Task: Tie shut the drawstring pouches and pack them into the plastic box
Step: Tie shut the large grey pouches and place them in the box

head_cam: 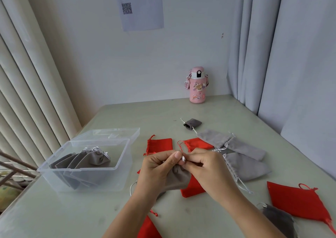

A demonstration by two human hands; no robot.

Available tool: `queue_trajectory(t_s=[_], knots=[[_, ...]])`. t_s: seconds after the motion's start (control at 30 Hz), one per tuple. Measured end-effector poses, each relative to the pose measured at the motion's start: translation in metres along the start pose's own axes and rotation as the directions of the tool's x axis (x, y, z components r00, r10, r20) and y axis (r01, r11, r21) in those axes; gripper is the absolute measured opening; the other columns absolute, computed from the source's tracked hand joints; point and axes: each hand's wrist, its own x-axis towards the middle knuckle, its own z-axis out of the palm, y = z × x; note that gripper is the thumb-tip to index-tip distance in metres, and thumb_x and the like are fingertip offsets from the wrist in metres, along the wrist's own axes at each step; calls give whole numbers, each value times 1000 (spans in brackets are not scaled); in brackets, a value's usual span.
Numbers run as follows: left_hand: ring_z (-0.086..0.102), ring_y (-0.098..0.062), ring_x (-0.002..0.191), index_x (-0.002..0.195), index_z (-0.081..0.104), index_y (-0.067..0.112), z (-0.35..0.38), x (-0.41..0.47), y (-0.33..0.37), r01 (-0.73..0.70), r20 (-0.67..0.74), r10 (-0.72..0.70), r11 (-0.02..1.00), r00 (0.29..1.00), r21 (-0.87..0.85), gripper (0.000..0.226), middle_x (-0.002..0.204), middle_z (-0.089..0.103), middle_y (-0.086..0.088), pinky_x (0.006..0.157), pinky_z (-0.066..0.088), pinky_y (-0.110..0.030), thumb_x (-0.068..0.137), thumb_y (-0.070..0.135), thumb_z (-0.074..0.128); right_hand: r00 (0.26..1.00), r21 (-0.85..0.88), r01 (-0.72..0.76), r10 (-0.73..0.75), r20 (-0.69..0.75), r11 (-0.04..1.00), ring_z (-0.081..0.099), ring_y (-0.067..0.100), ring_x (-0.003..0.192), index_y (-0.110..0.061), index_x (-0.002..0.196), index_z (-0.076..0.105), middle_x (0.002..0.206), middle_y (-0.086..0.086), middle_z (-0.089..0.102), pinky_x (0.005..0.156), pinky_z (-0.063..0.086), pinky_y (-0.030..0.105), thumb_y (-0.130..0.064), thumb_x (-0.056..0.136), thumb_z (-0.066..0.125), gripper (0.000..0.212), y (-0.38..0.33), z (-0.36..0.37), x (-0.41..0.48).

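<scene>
Mid-knot at centre frame: grips the gathered neck of a grey drawstring pouch [179, 178] in the left hand [156, 170], with fingers curled round the cloth, and pinches the silver cord [183, 158] at its mouth between thumb and forefinger of the right hand [205, 166]. Holds the pouch just above the table [72, 216], long axis running up and down the frame, mouth uppermost, over a red pouch [192, 188] lying flat beneath. Cannot tell whether the knot is drawn tight: too small, and half hidden by the fingertips. Judged to be the tying step, with packing of this one not yet begun.

To the left of the hands and slightly higher in frame: the clear plastic box [78, 169], lid [109, 134] thrown back, long side running left to right. Inside, several tied grey pouches [85, 163] stacked on edge, with open room at the right end, the end toward the hands. Nearer to the left hand than to the right, across bare tabletop, with only the near rim to lift over.

Plenty left untied: a second red pouch [160, 145] and a third [198, 144] just beyond the knuckles, pale grey pouches [245, 166] fanned to the right, a small dark grey pouch [193, 123] farther back, a large red pouch [300, 201] at lower right. Well clear of it all, against the back wall: a pink drinking flask [197, 85].
</scene>
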Motion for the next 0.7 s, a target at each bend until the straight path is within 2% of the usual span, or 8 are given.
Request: queue_trajectory(t_s=[0.07,0.17,0.27,0.33,0.4,0.5,0.6,0.7], knots=[[64,-11,71,70,71,2,-5,1,-2,-2,32,1,999,1000,34,20,73,70,-8,67,50,-18,81,17,64,998,65,-51,49,35,997,50,5,60,-31,82,77,66,3,58,58,34,12,-28,80,70,8,-4,-2,1],[62,-9,69,68,75,11,-15,4,-1,-25,99,13,992,995,126,14,70,71,-4,67,49,-19,79,18,68,991,75,-85,77,108,994,49,6,63,-32,77,78,69,10,58,58,33,16,-13,82,72,21,-6,-9,2],[64,-3,73,69,77,28,-22,4,0,-61,118,26,953,993,296,9,75,74,4,73,50,-18,72,20,77,984,-84,-45,59,171,995,44,8,59,-22,66,72,59,3,50,55,29,16,-7,82,68,22,-6,-11,1],[65,5,75,71,75,41,-24,4,0,-68,86,34,903,996,425,19,77,73,16,74,48,-13,70,22,77,982,-215,-9,49,182,977,42,17,60,-11,61,67,57,4,46,53,27,19,-5,82,64,22,-4,-10,1],[64,8,75,80,74,42,-25,3,-2,-154,117,105,809,987,568,19,77,70,27,73,45,-9,72,26,79,984,-261,11,36,176,965,40,18,59,-11,54,59,54,3,43,52,26,18,-3,80,63,28,-4,-10,1],[63,7,73,89,74,33,-24,4,-6,-349,207,293,610,933,711,20,80,65,35,70,46,-11,73,42,66,985,-250,-1,44,167,968,35,8,53,-31,40,44,49,-8,42,49,25,13,-1,80,60,52,-6,-10,0],[61,-1,62,77,76,26,-23,6,-12,-449,260,424,444,867,775,19,72,69,15,61,45,-21,75,39,62,988,-274,-7,49,146,962,32,9,50,-41,38,45,46,-11,43,47,25,13,-3,80,60,59,-7,-7,-1],[56,-5,55,71,74,23,-21,8,-17,-457,265,492,326,830,828,22,59,65,13,55,42,-22,77,38,59,992,-277,-20,53,111,961,32,10,49,-28,37,40,43,-7,40,46,24,14,-4,80,61,54,-4,-5,-2]])
